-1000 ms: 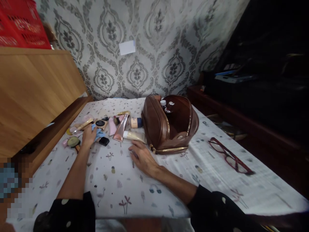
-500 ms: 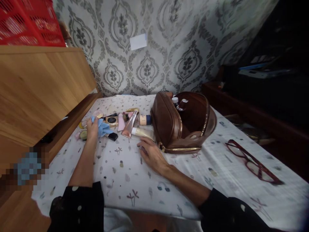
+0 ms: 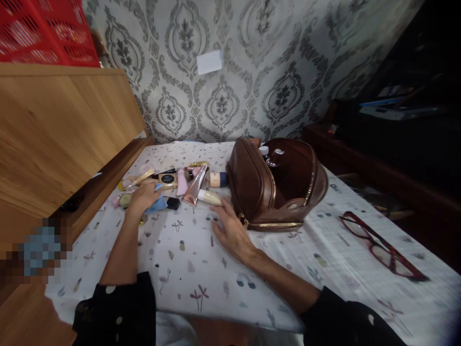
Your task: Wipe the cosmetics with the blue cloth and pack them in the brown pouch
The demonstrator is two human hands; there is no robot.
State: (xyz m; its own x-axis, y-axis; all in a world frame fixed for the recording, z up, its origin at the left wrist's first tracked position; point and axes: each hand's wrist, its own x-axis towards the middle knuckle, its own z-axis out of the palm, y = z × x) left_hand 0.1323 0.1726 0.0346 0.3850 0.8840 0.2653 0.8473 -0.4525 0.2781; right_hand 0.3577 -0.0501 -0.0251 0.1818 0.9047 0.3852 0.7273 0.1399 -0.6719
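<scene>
My left hand point(image 3: 142, 197) lies over a crumpled blue cloth point(image 3: 157, 205) among the cosmetics, its fingers stretched out across the cloth's top. Beside the cloth are a black-capped item point(image 3: 173, 203) and a compact-like gold and black item point(image 3: 167, 180). My right hand point(image 3: 232, 234) rests on the tablecloth with fingers apart and nothing in them. Its fingertips are close to a cream tube with a white cap point(image 3: 211, 197), by the front corner of a brown cosmetic bag point(image 3: 248, 180). The bag gapes, showing a white-capped bottle point(image 3: 264, 151) inside.
Between hands and bag lie a rose-gold tube point(image 3: 195, 186), a pink tube point(image 3: 182, 182) and a blue-capped jar point(image 3: 218, 179). Red-framed glasses point(image 3: 383, 247) lie at the right. A wooden cabinet point(image 3: 68, 105) with a red basket point(image 3: 46, 33) stands at the left; a patterned wall point(image 3: 245, 96) is behind.
My left hand has gone from pinching the raised blue cloth to lying spread over it; the cloth sits lower. My right hand's fingers have spread slightly, nearer the bag.
</scene>
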